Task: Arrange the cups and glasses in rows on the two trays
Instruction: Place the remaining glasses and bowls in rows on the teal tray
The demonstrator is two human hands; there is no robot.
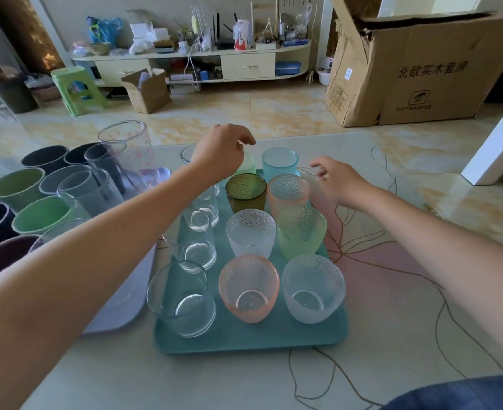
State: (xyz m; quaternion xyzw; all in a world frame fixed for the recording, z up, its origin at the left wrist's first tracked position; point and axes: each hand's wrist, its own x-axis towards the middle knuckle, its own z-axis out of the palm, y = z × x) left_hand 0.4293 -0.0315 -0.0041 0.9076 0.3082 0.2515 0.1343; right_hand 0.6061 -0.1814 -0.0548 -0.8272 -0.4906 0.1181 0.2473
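A teal tray [244, 340] in the middle of the table carries three rows: plain clear glasses [185, 300] on the left, then textured cups, among them a pink one [248, 288], a frosted one [313, 288], an olive one [245, 192] and a blue one [279, 162]. My left hand [223, 152] lies curled over a pale green cup [249, 167] at the tray's far end; its grip is hidden. Just right of the tray, my right hand [339, 182] hovers with spread fingers and holds nothing. A grey tray [117, 315] on the left holds dark, green and grey cups [40, 214].
A tall clear glass with pink print [132, 152] stands at the grey tray's far end. Another clear glass [186, 153] peeks out behind my left wrist. Beyond the table's far edge are the tiled floor and a large cardboard box [421, 72]. A white post [498, 149] stands at the right.
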